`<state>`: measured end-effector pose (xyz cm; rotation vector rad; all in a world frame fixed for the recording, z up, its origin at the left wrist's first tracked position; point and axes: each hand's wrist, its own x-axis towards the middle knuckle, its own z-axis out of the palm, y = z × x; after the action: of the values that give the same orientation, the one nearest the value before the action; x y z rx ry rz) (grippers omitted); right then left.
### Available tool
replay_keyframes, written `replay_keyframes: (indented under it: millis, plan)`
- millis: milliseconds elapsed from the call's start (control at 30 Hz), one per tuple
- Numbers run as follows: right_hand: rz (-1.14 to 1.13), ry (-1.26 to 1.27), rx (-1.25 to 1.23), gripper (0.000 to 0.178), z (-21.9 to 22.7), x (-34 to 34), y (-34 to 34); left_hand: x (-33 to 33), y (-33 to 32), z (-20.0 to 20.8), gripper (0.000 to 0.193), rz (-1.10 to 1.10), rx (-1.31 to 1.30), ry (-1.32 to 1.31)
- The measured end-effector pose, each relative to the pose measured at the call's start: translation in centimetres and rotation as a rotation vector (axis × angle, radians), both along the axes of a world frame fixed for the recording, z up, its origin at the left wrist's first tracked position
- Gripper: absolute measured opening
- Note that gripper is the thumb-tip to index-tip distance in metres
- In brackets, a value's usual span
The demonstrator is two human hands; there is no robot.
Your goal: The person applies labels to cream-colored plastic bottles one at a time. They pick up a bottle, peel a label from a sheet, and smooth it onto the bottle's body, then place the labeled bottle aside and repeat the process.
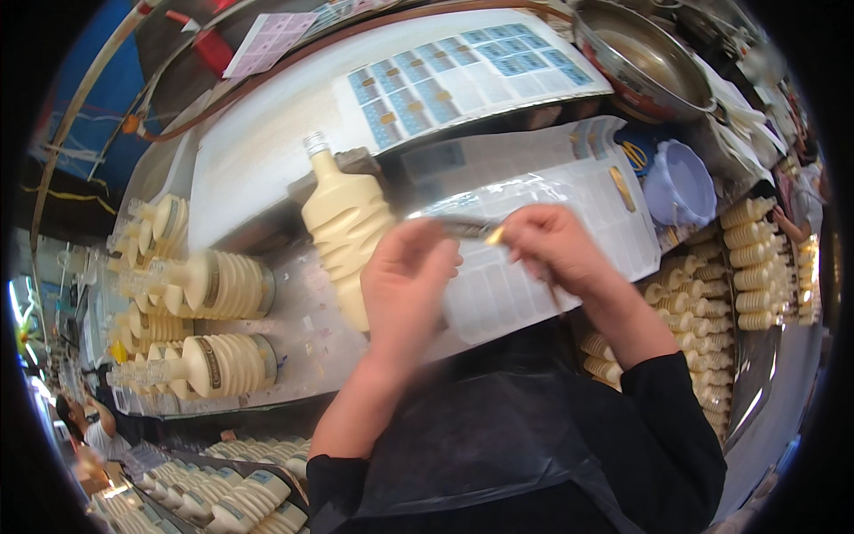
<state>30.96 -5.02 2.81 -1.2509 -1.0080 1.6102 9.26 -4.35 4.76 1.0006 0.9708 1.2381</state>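
A thin dark label strip with a gold patch (494, 235) spans the gap between my two hands. My right hand (550, 245) pinches its gold end between thumb and fingers. At the strip's other end, the curled fingers of my left hand (407, 267) close on it, blurred by motion. Just left of that hand, a cream ribbed bottle (342, 214) with a clear neck lies on the worktable, its shoulder by a grey block (358, 163). My left hand covers part of the bottle's lower right side.
Several cream bottles (222, 365) lie at the left; more (698, 311) are stacked at the right. Blue labels (418, 84) cover a white board behind. A purple bucket (680, 182), yellow-handled scissors (634, 156) and a metal basin (645, 58) stand at the right.
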Motion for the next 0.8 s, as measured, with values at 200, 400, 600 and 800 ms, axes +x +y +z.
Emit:
replay_keyframes:
  millis: [200,400,600,800]
  plan:
    - [-0.493,-0.581,0.345,0.019,5.2,17.2,9.6,-7.1,1.8,-2.0,0.051,0.404,0.545,0.859]
    - [-0.495,-1.646,0.278,0.031,7.1,42.6,19.4,-8.6,3.6,-4.3,0.084,0.116,-0.056,0.272]
    - [-0.03,-1.773,-0.316,0.026,5.6,37.9,24.6,-9.0,3.3,-5.7,0.088,0.093,-0.078,0.114]
    - [-0.246,-2.128,0.156,0.022,12.1,36.6,23.8,-8.9,3.5,-6.0,0.09,0.056,-0.059,0.021]
